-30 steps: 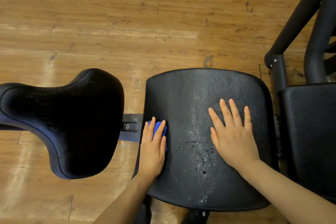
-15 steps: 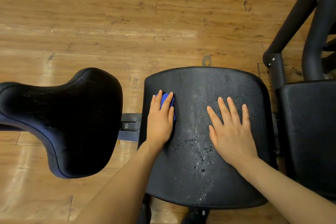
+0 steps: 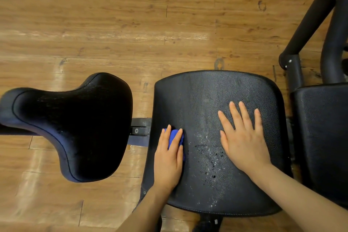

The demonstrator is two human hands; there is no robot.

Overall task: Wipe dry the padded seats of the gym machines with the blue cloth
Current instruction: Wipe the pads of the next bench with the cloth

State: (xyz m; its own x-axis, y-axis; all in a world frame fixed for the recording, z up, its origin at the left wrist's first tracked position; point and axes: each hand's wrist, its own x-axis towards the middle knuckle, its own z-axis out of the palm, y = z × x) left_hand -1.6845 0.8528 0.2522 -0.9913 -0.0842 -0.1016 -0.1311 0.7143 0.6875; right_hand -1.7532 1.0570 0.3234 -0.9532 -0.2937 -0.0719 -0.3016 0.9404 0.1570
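A black padded seat (image 3: 216,92) fills the middle of the view, with water droplets (image 3: 211,158) scattered across its centre. My left hand (image 3: 168,158) presses a small blue cloth (image 3: 174,138) flat on the seat's left side, the cloth showing between and beyond the fingers. Flat on the right half of the seat lies my right hand (image 3: 243,137), fingers spread and holding nothing. A black saddle-shaped padded seat (image 3: 75,128) sits to the left, speckled with fine droplets.
Another black pad (image 3: 322,137) adjoins the seat on the right, below black machine tubes (image 3: 310,15). A metal bracket (image 3: 139,131) joins the two left seats. Wooden plank floor (image 3: 131,24) lies all around.
My left hand pushed the blue cloth forward along the seat's left side, then drew it back toward me. The right hand stayed flat in place.
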